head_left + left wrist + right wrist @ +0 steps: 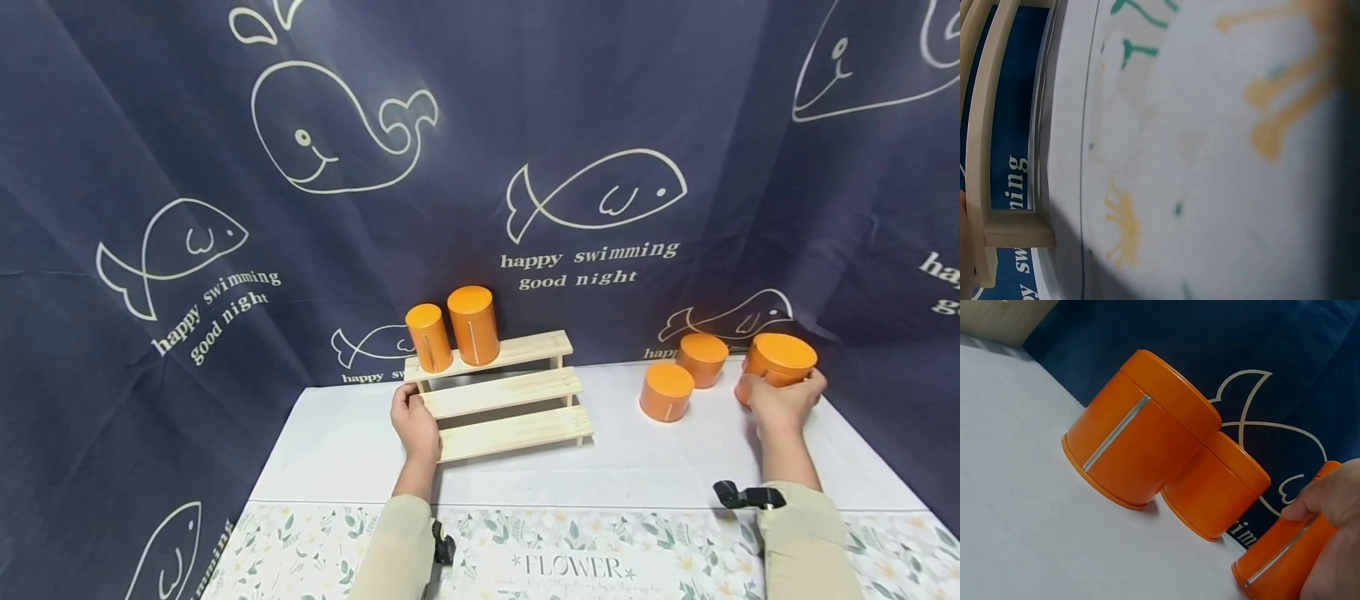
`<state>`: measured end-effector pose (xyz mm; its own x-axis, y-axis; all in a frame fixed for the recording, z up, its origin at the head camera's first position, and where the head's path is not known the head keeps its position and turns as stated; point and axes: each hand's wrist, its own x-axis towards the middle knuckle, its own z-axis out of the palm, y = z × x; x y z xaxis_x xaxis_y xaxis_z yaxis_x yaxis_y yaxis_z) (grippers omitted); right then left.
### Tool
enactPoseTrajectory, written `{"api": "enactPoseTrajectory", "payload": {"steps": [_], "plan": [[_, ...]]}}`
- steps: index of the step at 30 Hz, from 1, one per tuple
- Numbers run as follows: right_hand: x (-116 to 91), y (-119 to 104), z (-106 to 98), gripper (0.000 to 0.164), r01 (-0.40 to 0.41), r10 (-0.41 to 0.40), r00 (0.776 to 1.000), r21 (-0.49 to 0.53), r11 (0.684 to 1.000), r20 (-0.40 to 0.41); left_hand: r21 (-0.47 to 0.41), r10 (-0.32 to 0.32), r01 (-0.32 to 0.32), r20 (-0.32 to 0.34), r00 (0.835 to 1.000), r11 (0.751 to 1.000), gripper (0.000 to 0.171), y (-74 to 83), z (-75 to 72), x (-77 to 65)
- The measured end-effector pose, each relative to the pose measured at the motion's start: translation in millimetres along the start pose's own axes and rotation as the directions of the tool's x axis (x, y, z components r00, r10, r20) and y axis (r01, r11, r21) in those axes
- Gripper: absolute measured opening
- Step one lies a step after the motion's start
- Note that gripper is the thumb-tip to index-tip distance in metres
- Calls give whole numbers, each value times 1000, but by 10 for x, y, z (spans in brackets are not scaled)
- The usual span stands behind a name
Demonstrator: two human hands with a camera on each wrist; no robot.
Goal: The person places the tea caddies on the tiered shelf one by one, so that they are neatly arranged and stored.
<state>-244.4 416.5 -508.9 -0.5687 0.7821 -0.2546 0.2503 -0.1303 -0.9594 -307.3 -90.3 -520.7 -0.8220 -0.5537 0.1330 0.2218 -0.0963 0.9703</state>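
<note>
At the far right of the table, my right hand (783, 404) grips a wide orange lidded canister (780, 360) from the near side. The right wrist view shows the thumb against this canister (1282, 556), by its pale vertical strip. My left hand (415, 425) holds the left end of a three-tier wooden stand (502, 392), fingers curled at the middle step. Two taller orange canisters, a narrow one (430, 337) and a wider one (474, 327), stand upright on the top step. The two lower steps carry nothing.
Two short orange canisters, a nearer one (666, 392) and a farther one (702, 360), stand upright on the white table (510, 487), left of my right hand. Behind rises a dark blue curtain (465, 225) with fish drawings. A flower-patterned cloth (645, 533) lies along the near edge.
</note>
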Motion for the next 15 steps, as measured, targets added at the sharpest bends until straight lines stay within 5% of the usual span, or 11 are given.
{"api": "enactPoseTrajectory", "payload": {"steps": [15], "plan": [[-72, -185, -78, 93, 18, -18, 1000, 62, 998, -11, 12, 8, -8, 7, 1000, 1000, 26, -48, -32, 19]]}}
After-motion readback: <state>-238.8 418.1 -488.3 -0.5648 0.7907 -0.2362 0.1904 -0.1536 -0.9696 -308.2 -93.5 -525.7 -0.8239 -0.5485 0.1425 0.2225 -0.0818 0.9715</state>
